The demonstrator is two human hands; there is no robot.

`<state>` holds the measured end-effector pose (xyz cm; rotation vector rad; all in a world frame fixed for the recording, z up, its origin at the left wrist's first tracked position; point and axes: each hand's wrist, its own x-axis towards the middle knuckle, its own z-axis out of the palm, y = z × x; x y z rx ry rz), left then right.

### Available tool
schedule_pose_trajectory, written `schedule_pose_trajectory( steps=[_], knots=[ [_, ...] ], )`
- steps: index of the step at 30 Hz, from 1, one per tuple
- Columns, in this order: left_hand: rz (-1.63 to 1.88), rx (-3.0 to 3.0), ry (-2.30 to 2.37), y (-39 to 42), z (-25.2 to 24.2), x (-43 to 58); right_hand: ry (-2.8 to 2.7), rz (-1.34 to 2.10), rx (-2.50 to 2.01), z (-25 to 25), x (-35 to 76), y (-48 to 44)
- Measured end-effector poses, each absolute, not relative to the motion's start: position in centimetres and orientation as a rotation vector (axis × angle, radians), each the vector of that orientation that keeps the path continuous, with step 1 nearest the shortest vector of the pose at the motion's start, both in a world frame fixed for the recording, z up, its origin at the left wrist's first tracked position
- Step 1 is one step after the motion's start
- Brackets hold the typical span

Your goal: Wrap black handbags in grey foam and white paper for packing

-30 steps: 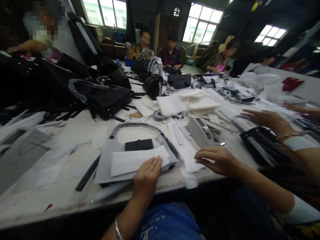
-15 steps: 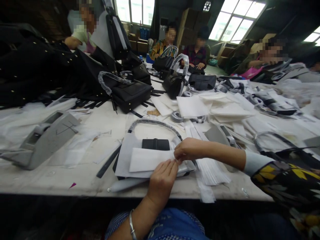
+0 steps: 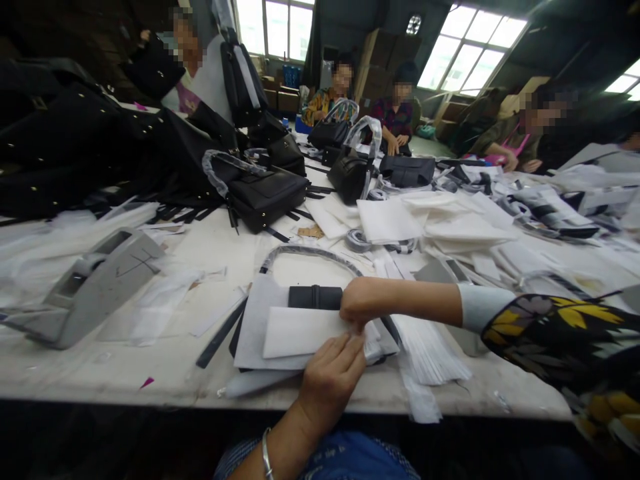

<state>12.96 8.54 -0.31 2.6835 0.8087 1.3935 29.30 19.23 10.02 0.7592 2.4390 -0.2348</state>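
A handbag with a plastic-wrapped handle [image 3: 320, 251] lies on the table in front of me, a thin white sheet [image 3: 254, 337] over it. The bag's black flap piece [image 3: 303, 297] shows through the sheet's opening. Below that, a folded white foam sheet [image 3: 295, 332] lies across the bag. My left hand [image 3: 333, 373] is closed, its bunched fingers pressed against the foam sheet's right end. My right hand [image 3: 361, 301] comes in from the right, fist-like, pinching at the same end. Its fingertips meet those of my left hand; what they pinch is hidden.
A grey tape dispenser [image 3: 107, 283] stands left, another [image 3: 445, 270] behind my right forearm. A stack of white strips [image 3: 433, 350] hangs towards the front edge. Black handbags [image 3: 267, 193], foam sheets [image 3: 390, 220] and wrapped straps [image 3: 359, 241] lie beyond. Several co-workers sit around the table.
My right hand has turned and curled tighter, knuckles now over the foam sheet's end. My left hand stays at that end. At the far left a co-worker now lifts a black bag.
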Motion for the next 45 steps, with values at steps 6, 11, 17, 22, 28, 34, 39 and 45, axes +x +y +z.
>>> schedule_pose_trajectory(
  steps=[6,11,17,22,28,34,39,45],
  knots=[
    [1.333,2.637,0.832,8.4,-0.1,13.1,2.523,-0.335,0.829,8.5,30.6,21.9],
    [1.342,2.620,0.854,8.4,0.1,13.2,2.469,-0.667,1.231,7.1,32.7,23.5],
    [1.385,2.629,0.857,8.3,-0.4,13.3,2.432,-0.763,1.446,6.4,34.2,26.0],
    [1.463,2.618,0.853,8.3,-0.7,13.4,2.479,-0.766,1.623,7.4,34.3,23.1],
    [1.446,2.630,0.846,8.4,-0.9,13.4,2.446,-0.838,1.600,6.1,33.5,18.9],
    [1.464,2.609,0.876,8.5,-1.1,13.7,2.507,-0.896,1.622,4.9,33.6,20.4],
    [1.489,2.614,0.797,8.7,-0.5,13.8,2.658,-0.637,1.885,5.7,32.4,17.1],
    [1.248,2.681,0.685,8.7,0.9,11.8,2.936,-0.512,1.914,4.9,30.8,8.0]
  ],
)
